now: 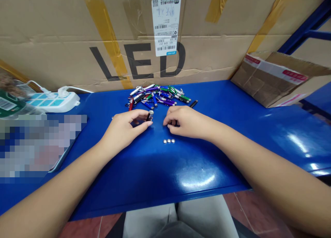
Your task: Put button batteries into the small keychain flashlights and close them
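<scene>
My left hand (122,126) pinches a short black flashlight tube (149,116) with a silver end pointing up, between thumb and fingers. Across a small gap, my right hand (182,121) hovers with its fingers curled in toward the thumb; anything between them is hidden or too small to make out. Just below that hand, three silver button cells (169,141) lie in a short row on the blue table (144,176). Behind both hands is a heap of small keychain flashlights (157,96) in blue, purple, green, red, black and silver. A thin black piece (193,103) lies at its right edge.
A big cardboard box (64,31) marked LED stands along the table's back. On the right is an open carton (269,79). A white power strip (55,101) with plugs, a green-labelled clear container (15,103) and a blurred-out flat item (38,145) occupy the left.
</scene>
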A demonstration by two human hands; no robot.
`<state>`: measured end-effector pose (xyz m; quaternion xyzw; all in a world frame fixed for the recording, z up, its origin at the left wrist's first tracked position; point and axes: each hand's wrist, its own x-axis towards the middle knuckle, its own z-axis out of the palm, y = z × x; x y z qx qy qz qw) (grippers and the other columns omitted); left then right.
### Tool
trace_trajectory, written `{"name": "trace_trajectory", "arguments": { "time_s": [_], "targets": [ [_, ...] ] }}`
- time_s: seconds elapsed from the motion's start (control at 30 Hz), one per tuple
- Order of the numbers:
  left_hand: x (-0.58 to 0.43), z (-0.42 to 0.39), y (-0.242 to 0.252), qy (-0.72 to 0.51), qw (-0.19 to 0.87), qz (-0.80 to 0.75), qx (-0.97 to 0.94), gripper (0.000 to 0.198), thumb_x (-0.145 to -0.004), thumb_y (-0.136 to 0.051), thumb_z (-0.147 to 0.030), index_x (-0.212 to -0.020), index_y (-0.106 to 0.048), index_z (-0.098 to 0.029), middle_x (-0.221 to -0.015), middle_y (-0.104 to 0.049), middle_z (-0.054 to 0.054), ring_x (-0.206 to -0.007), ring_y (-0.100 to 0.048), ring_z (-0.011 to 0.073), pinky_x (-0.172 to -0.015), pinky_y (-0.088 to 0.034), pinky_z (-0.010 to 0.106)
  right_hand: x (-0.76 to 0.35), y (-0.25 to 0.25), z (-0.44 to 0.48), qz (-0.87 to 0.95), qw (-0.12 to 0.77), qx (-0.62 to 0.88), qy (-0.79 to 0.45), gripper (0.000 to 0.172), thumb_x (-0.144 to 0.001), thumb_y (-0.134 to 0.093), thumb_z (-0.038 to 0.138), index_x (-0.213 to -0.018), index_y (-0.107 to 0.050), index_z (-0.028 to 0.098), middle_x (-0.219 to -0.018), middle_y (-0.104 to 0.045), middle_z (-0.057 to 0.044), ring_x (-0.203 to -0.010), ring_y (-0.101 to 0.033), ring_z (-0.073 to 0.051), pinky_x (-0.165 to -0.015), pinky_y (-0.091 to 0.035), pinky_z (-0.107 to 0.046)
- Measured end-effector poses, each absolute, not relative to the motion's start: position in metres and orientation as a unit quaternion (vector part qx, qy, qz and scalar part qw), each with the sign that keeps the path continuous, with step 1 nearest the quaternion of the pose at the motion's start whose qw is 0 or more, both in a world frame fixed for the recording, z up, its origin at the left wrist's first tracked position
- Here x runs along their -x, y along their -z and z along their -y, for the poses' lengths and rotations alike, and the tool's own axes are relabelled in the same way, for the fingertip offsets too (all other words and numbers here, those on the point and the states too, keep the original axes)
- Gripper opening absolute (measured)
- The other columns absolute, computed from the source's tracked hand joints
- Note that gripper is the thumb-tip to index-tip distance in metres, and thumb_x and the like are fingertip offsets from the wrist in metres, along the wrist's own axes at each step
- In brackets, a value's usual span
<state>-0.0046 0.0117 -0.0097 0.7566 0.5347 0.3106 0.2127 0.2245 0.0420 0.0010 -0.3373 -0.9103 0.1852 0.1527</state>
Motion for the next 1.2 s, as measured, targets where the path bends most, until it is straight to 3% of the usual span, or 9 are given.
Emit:
{"name": "trace_trajectory", "arguments": {
  "time_s": [0.43,0.73,1.2],
  "targets": [
    [0.002,-0.010,0.008,-0.315,0.237,-0.531,-0.750,0.034,-0.079,-0.071,-0.043,-0.104,-0.072,-0.020,-0.102,-0.077,0.005,-0.091,-0.071,0.0224,-0.088,-0.055,0.033,-0.226,-0.003,-0.044,0.868,0.243,0.354,-0.250,0.015,-0.075,-0.062,0.009,-0.079,-0.075,0.014,-0.088,-0.074,-0.007,-0.081,-0.068,-0.016,-0.077,-0.053,-0.027],
    [-0.006,-0.007,0.011,-0.313,0.268,-0.496,-0.764,0.029,-0.080,-0.069,-0.041,-0.101,-0.072,-0.020,-0.099,-0.077,0.003,-0.087,-0.071,0.0210,-0.084,-0.057,0.033,-0.220,-0.002,-0.038,0.764,0.463,0.315,-0.320,0.004,-0.077,-0.070,0.020,-0.078,-0.074,0.019,-0.092,-0.076,-0.004,-0.088,-0.069,-0.017,-0.077,-0.055,-0.030],
    [-0.014,0.002,0.000,-0.350,0.264,-0.480,-0.760,0.026,-0.079,-0.070,-0.036,-0.099,-0.074,-0.020,-0.095,-0.077,0.002,-0.082,-0.071,0.0190,-0.078,-0.057,0.029,-0.214,-0.002,-0.029,0.798,0.466,0.254,-0.285,0.007,-0.083,-0.069,0.022,-0.079,-0.075,0.022,-0.093,-0.076,-0.003,-0.088,-0.069,-0.016,-0.084,-0.054,-0.032]
  ]
}}
